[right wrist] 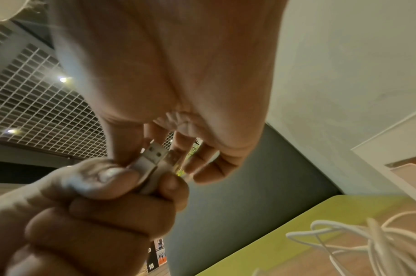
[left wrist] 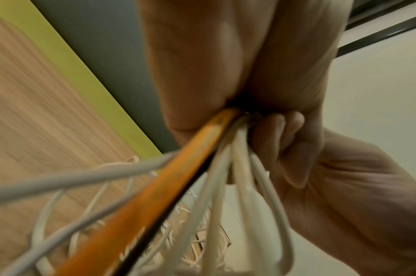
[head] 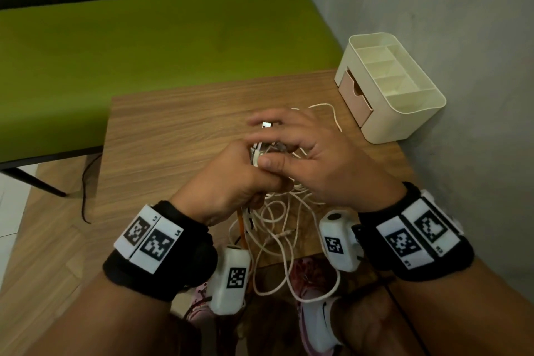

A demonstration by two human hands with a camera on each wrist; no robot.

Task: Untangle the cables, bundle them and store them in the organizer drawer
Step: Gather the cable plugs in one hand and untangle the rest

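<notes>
A tangle of white cables (head: 277, 211) lies on the wooden table (head: 173, 130) and spills over its near edge. My left hand (head: 231, 176) grips a bunch of strands in a fist, an orange cable (left wrist: 155, 196) and a thin black one among them. White USB plugs (right wrist: 155, 152) stick out of the top of that fist (right wrist: 84, 205). My right hand (head: 312, 153) is against it, its thumb and forefinger round a plug and its other fingers spread and blurred. The cream organizer (head: 404, 113) stands at the table's far right corner, with its pink drawer (head: 354, 95) facing left.
A green bench (head: 144, 37) runs behind the table and a grey wall (head: 462, 66) closes the right side. One loose white strand (head: 332, 113) curls toward the organizer. Shoes (head: 318, 321) show under the table's near edge. A black cord (head: 83, 188) hangs at the table's left.
</notes>
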